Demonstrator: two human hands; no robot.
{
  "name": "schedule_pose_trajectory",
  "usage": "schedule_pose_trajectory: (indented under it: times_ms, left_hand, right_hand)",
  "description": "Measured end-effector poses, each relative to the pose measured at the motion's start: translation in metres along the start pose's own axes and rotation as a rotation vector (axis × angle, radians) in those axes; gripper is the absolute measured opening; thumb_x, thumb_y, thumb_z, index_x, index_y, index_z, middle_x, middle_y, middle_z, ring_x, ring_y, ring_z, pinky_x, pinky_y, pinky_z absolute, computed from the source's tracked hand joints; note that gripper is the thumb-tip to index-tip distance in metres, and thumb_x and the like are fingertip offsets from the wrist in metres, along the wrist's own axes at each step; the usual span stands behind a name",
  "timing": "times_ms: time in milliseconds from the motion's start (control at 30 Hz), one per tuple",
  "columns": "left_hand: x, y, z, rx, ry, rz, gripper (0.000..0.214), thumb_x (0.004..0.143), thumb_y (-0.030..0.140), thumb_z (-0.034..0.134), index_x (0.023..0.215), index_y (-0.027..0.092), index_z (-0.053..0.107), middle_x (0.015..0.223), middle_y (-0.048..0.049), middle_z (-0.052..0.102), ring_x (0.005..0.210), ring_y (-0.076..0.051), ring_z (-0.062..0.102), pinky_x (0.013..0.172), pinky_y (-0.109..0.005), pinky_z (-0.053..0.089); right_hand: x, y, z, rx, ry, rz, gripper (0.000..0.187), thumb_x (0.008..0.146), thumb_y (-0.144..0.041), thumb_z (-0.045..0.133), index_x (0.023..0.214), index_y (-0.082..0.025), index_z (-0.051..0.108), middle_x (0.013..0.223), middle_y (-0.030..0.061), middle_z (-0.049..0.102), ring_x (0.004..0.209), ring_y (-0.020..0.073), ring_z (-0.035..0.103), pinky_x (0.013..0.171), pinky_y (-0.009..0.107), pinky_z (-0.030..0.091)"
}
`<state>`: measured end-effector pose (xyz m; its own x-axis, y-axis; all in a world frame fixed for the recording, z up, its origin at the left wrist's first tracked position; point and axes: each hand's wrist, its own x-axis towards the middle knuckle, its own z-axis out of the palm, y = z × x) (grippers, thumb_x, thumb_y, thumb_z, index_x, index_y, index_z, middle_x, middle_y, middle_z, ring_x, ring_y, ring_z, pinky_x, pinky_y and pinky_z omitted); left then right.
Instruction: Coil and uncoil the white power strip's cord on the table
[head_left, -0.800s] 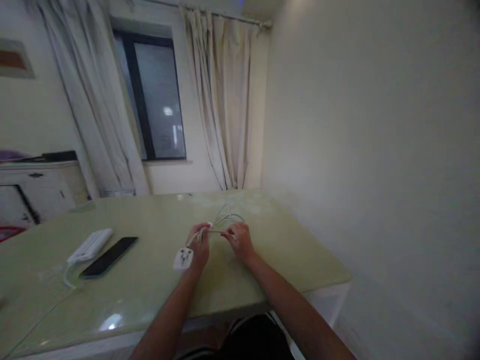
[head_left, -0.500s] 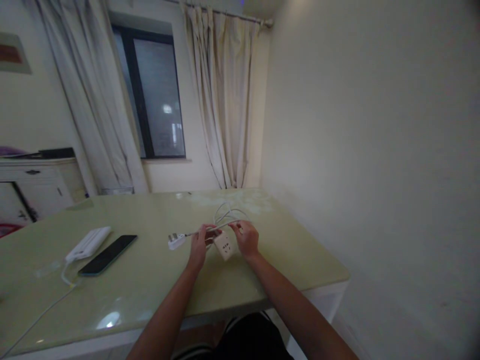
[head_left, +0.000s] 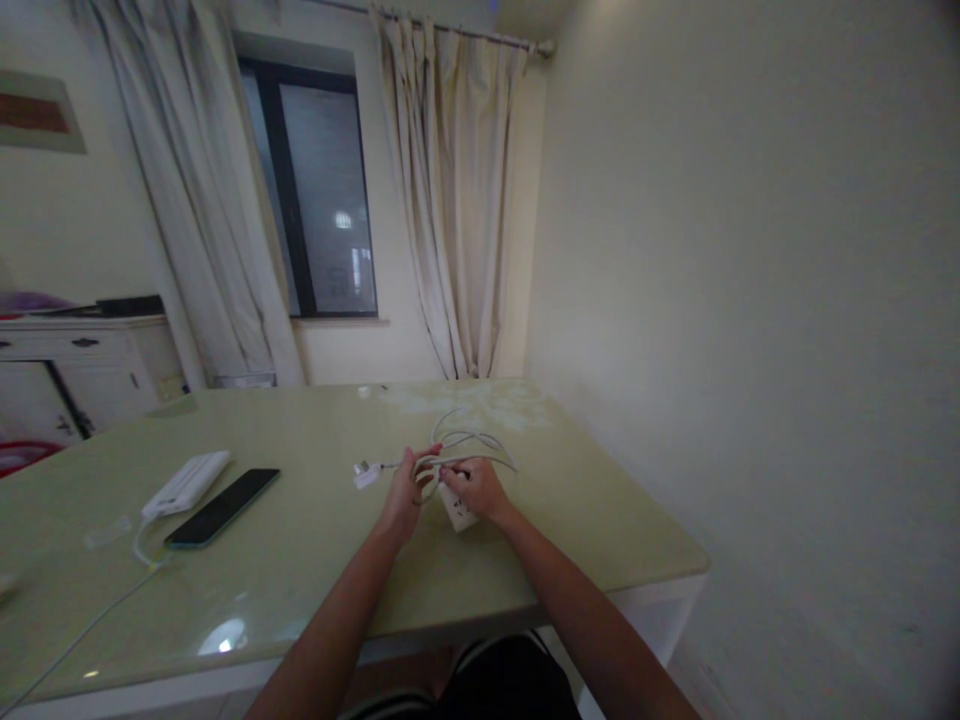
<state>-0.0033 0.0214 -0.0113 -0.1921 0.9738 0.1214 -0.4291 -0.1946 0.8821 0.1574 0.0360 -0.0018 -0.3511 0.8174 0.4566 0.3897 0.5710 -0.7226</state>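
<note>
While the left hand (head_left: 405, 498) curls around the cord (head_left: 501, 460), seemingly to keep it gathered, the right hand (head_left: 481, 488) pinches the top of the socket block (head_left: 459, 512), its body just below that grip.

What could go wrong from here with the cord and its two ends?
Crossing loops of the cord spread beyond both hands, so they might snag or tangle.
The plug juts out past the left grip, prongs exposed, and could catch on something.
The socket is partly hidden by the right grip; how firmly it is held is unclear, so it could slip and knock the table.
</note>
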Motion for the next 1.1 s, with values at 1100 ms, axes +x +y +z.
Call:
schedule_pose_trajectory:
  times_ms: [1100]
  left_hand:
    - [0.031,0.159,-0.082,0.389,0.241,0.431,0.032,0.095,0.05,0.052,0.08,0.023,0.042,0.055,0.0097,0.03,0.041,-0.008,0.028,0.038,-0.021,0.027]
  right_hand:
    - [0.007,0.055,-0.208,-0.263,-0.496,0.176,0.035,0.08,-0.043,0.064,0.093,-0.013,0.078,0.07,0.0026,0.068,0.057,0.0127,0.053,0.054,0.023,0.04]
